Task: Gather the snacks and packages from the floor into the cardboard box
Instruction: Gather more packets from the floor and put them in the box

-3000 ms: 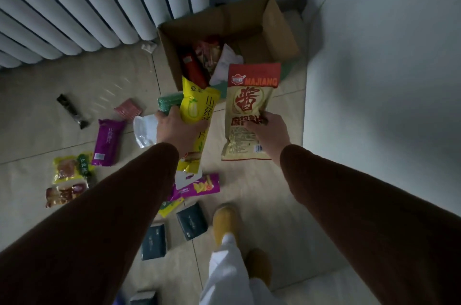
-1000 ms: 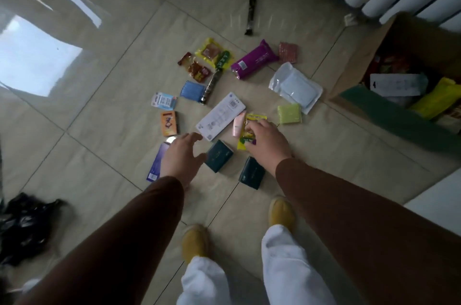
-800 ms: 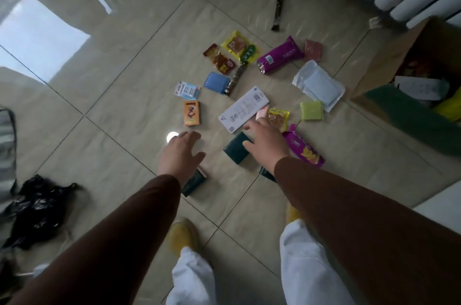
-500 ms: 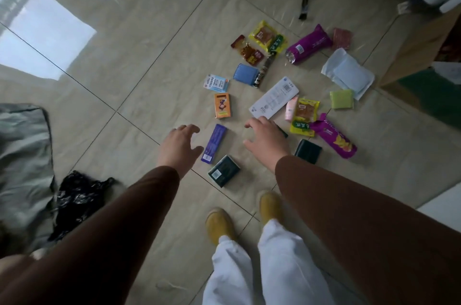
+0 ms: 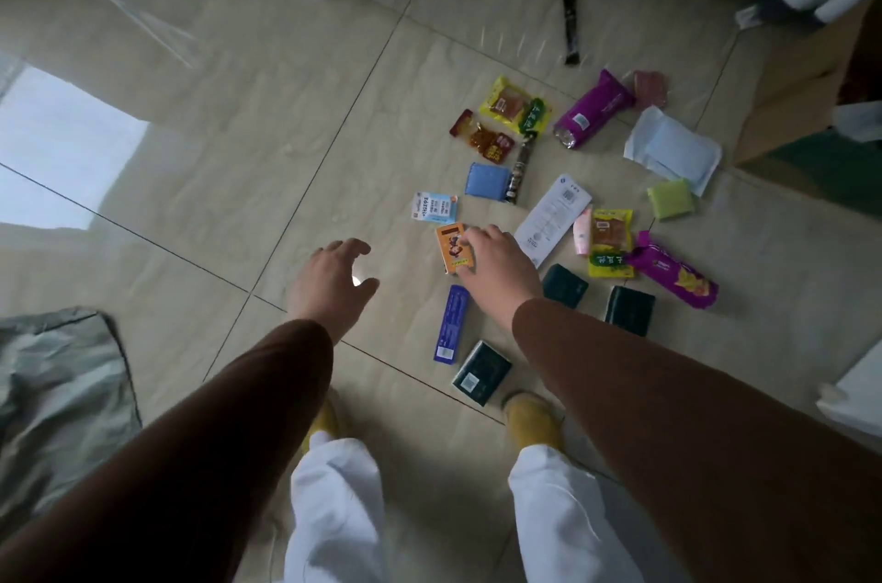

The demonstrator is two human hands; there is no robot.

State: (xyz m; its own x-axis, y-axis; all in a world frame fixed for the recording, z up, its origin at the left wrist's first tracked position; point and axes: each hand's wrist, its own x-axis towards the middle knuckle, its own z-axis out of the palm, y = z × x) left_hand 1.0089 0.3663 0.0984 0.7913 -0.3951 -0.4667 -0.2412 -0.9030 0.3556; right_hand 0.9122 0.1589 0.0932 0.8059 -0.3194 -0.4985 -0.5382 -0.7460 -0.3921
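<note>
R hand (image 5: 501, 267) reaching, fingers loose on the orange packet (image 5: 455, 248), L hand (image 5: 334, 281) spread empty at 9 o'clock; flat packet prob slips on glossy tile w/ shallow pinch.

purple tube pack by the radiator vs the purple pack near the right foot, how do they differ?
The upper purple pack is plain magenta with a white label and a silvery end; the lower purple pack carries yellow artwork. The upper one lies alone near the cardboard box; the lower one touches the yellow snack pack. The upper one slants up to the right, the lower one down to the right. Both are long purple wrappers lying flat on the floor, untouched by either hand.
</note>
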